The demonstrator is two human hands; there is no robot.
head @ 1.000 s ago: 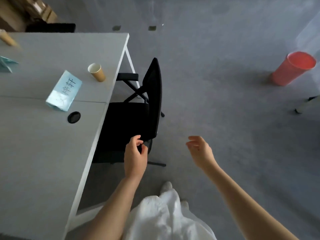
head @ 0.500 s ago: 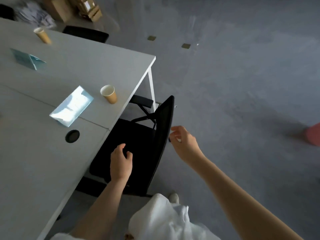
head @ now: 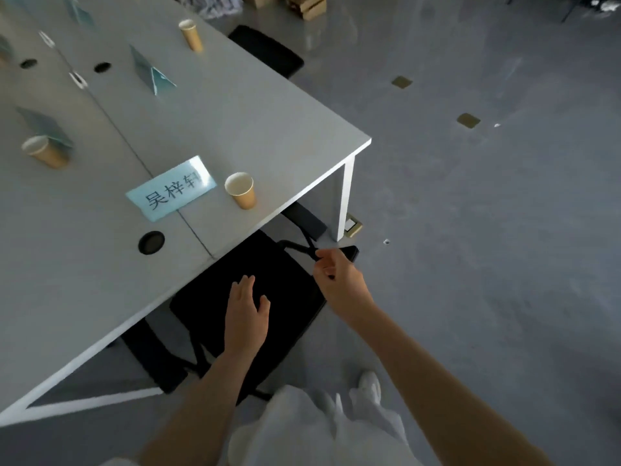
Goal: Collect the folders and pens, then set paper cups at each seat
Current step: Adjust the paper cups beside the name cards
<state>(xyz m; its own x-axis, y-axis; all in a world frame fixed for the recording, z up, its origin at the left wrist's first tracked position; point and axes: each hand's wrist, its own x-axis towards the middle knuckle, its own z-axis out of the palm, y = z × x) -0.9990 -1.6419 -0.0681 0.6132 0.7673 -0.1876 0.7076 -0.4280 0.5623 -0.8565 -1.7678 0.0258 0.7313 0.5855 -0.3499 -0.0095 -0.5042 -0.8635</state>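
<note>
Three brown paper cups stand on the grey table (head: 268,129): one near the front edge (head: 240,190), one at the far edge (head: 191,35), one at the left (head: 43,151). A light blue name card (head: 171,188) lies flat beside the nearest cup. A black office chair (head: 289,317) sits partly under the table edge. My right hand (head: 339,280) is closed on the top edge of the chair's backrest. My left hand (head: 247,314) is over the black seat, fingers spread, holding nothing. No folders or pens are in view.
Two folded blue name cards (head: 151,72) (head: 43,126) stand further back on the table, and a round black cable hole (head: 151,242) sits near its front. A second black chair (head: 268,50) is at the far side. Cardboard boxes (head: 309,3) and brass floor sockets (head: 401,82) are beyond.
My view has swung left toward the table and the red bucket has left the frame. My right hand has reached the chair's backrest and closed on it. My left hand has opened over the seat.
</note>
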